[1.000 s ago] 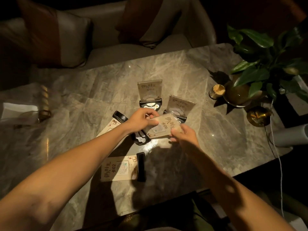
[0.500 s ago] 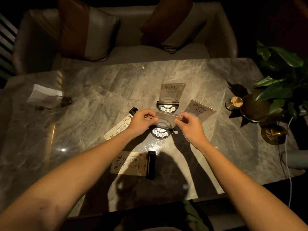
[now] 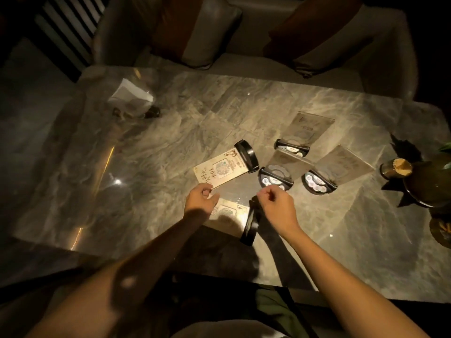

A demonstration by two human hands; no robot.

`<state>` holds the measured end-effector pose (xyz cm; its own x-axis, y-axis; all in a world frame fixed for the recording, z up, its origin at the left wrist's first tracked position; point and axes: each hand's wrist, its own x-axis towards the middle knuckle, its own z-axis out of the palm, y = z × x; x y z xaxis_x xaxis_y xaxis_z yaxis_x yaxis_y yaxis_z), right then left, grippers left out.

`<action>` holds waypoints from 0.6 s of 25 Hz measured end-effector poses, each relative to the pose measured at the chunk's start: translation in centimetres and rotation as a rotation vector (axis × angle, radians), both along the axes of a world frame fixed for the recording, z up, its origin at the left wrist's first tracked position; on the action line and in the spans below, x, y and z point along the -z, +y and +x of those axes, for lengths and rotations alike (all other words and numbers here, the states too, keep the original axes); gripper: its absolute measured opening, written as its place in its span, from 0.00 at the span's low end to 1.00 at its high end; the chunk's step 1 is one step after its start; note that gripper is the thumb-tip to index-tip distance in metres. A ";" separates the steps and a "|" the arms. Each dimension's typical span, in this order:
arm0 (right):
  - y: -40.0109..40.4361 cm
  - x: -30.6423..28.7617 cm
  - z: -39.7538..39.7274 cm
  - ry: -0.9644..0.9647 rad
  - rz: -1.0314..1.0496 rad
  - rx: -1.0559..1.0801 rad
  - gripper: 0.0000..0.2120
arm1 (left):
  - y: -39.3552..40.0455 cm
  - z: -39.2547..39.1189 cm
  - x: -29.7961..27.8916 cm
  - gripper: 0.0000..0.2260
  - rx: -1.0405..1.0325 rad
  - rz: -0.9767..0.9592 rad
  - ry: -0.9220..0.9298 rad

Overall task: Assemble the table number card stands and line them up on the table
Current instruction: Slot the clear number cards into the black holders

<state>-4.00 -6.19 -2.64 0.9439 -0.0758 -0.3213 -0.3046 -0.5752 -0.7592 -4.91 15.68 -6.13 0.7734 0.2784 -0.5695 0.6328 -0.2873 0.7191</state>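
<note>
Three assembled stands sit right of centre, each a clear card upright in a black base: the back stand (image 3: pixel 291 148), the middle stand (image 3: pixel 275 180) and the right stand (image 3: pixel 318 182). A loose number card (image 3: pixel 219 172) lies flat with a black base (image 3: pixel 247 156) at its far end. Nearer me lies a second flat card (image 3: pixel 229 213) beside another black base (image 3: pixel 251 223). My left hand (image 3: pixel 201 200) hovers curled at the first card's near corner; whether it pinches the card is unclear. My right hand (image 3: pixel 278 206) is loosely closed with nothing seen in it, just above the near base's upper end.
The marble table (image 3: pixel 146 154) has a folded white napkin in a holder (image 3: pixel 131 97) at the back left. A toothpick cup (image 3: pixel 395 168) and a dark plant pot (image 3: pixel 429 184) stand at the right edge. A sofa with cushions (image 3: pixel 195 32) lies beyond the table.
Both hands slid a card into the middle base, then let go and drew back toward me. The third stand now stands alone. The camera view shifted left.
</note>
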 end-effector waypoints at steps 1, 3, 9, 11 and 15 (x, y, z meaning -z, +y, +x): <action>1.3 0.0 0.0 -0.019 -0.058 -0.126 0.05 | 1.0 -1.5 2.2 0.22 0.003 0.052 0.032; 3.5 0.6 0.3 -0.036 -0.227 -0.398 0.06 | 1.9 -4.0 3.0 0.33 0.031 0.178 0.110; 6.4 4.1 -0.7 0.153 -0.524 -0.736 0.14 | 1.5 -5.9 1.3 0.26 0.183 0.364 0.207; 6.3 4.8 -1.6 0.141 -0.560 -0.731 0.18 | 1.4 -5.5 1.3 0.25 0.121 0.306 0.274; 4.7 5.8 -2.5 0.176 -0.581 -0.664 0.18 | 0.5 -4.9 0.9 0.14 0.164 0.150 0.309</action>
